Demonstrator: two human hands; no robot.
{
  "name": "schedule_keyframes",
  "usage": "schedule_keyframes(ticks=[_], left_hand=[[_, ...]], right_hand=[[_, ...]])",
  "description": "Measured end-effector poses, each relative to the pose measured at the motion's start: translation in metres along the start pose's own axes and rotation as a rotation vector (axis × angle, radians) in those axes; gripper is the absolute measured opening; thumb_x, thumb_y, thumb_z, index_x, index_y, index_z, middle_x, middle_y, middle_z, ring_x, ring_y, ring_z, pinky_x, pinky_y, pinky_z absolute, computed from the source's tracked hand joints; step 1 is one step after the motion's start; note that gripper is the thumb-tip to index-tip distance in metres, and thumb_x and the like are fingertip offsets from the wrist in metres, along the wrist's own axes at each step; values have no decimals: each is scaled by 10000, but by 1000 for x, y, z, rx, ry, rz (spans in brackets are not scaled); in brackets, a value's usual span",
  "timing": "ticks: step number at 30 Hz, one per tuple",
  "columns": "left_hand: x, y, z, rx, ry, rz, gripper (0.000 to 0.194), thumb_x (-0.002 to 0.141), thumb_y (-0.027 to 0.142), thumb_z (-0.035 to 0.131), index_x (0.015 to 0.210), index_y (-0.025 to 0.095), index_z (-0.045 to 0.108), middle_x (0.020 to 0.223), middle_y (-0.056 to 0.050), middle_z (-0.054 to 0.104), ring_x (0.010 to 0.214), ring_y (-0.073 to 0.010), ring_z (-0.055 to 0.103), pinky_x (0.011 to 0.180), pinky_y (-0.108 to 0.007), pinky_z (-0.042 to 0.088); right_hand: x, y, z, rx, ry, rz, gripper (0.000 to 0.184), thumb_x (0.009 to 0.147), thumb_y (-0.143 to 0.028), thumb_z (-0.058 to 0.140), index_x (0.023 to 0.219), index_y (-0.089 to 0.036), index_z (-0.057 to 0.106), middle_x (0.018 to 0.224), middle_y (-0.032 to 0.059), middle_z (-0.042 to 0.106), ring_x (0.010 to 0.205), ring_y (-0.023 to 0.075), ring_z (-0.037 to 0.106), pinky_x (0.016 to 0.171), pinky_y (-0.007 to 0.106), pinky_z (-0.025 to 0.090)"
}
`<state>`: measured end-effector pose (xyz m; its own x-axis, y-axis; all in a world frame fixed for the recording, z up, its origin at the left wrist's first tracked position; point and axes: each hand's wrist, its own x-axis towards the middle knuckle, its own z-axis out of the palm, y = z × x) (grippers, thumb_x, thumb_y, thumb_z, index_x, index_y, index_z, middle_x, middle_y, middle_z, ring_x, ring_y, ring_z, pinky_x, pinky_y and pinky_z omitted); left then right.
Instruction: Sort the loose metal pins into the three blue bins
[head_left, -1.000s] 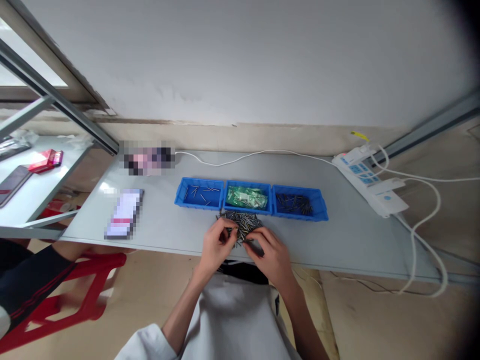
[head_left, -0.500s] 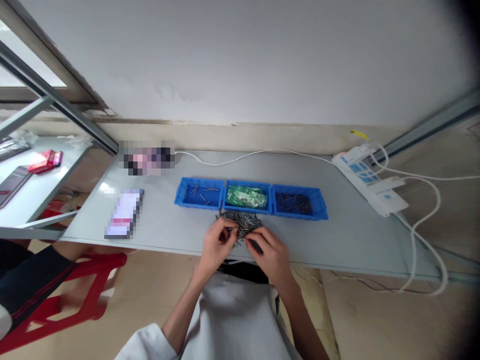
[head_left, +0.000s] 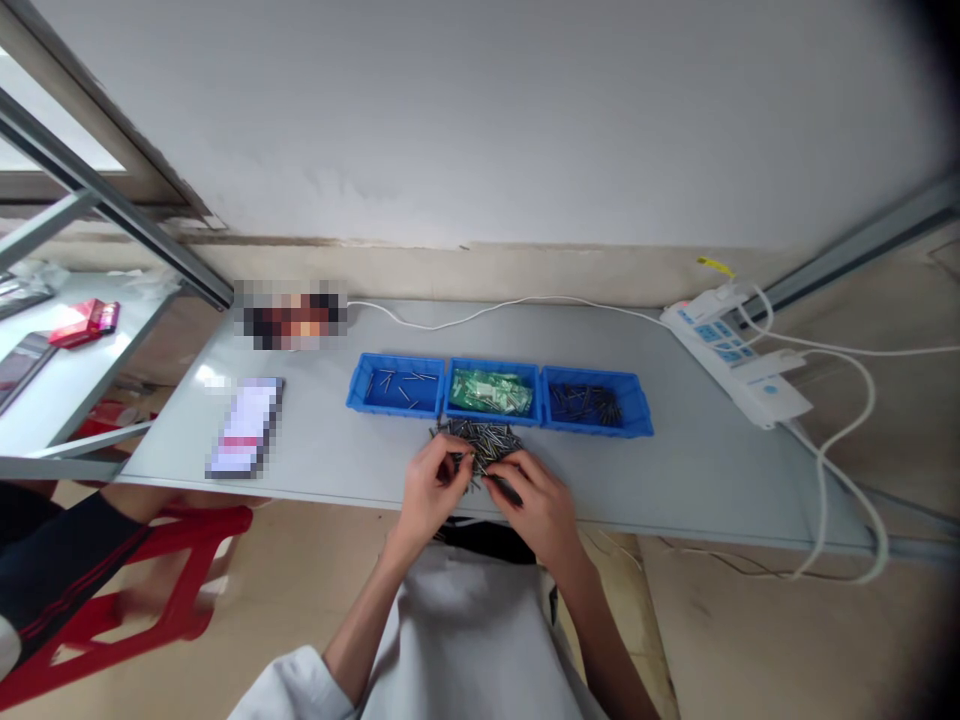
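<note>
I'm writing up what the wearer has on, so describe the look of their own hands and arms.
The left hand and right hand are bare, without gloves; no watch shows on either wrist. A loose, pale grey sleeve covers the upper left arm, matching the plain top. No right sleeve is visible.

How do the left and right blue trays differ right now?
The left tray holds a few scattered silvery pins; the right tray holds many more, darker pieces. The left tray shows much bare blue inside; the right tray shows less. Both are blue and open-topped.
</note>
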<state>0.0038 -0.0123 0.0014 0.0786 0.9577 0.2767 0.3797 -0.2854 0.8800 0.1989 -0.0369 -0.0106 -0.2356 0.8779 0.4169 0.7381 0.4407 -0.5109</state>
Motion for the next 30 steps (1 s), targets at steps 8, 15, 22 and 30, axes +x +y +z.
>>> schedule_keyframes(ticks=[8, 15, 22, 30], left_hand=[[0, 1, -1, -7, -34, 40, 74, 1015, 197, 663, 969, 210, 719, 990, -41, 810, 588, -94, 570, 568, -222, 481], [1, 1, -1, -8, -35, 64, 78, 1007, 204, 662, 948, 204, 713, 968, -38, 814, 583, -88, 571, 574, -205, 486], [-1, 0, 0, -14, -32, 38, 65, 997, 209, 674, 938, 208, 701, 980, -38, 818, 586, -91, 571, 583, -206, 492], [-1, -5, 3, 31, -2, -8, 71, 1003, 260, 686, 961, 210, 715, 919, -29, 807, 576, -99, 576, 576, -217, 482]], right_hand=[[5, -5, -3, 49, 59, 58, 87, 1064, -281, 672, 1043, -273, 756, 979, 47, 721, 862, 207, 741, 787, 314, 583], [19, -13, 3, 186, 125, 105, 115, 1083, -263, 632, 1096, -257, 746, 1014, 59, 731, 904, 198, 739, 785, 303, 587], [17, -15, 9, 239, 127, 130, 130, 1077, -228, 629, 1147, -257, 734, 1044, 54, 741, 862, 183, 737, 762, 295, 586], [14, -15, 8, 251, 126, 101, 126, 1073, -217, 628, 1140, -251, 730, 1040, 58, 750, 847, 183, 728, 763, 298, 583]])
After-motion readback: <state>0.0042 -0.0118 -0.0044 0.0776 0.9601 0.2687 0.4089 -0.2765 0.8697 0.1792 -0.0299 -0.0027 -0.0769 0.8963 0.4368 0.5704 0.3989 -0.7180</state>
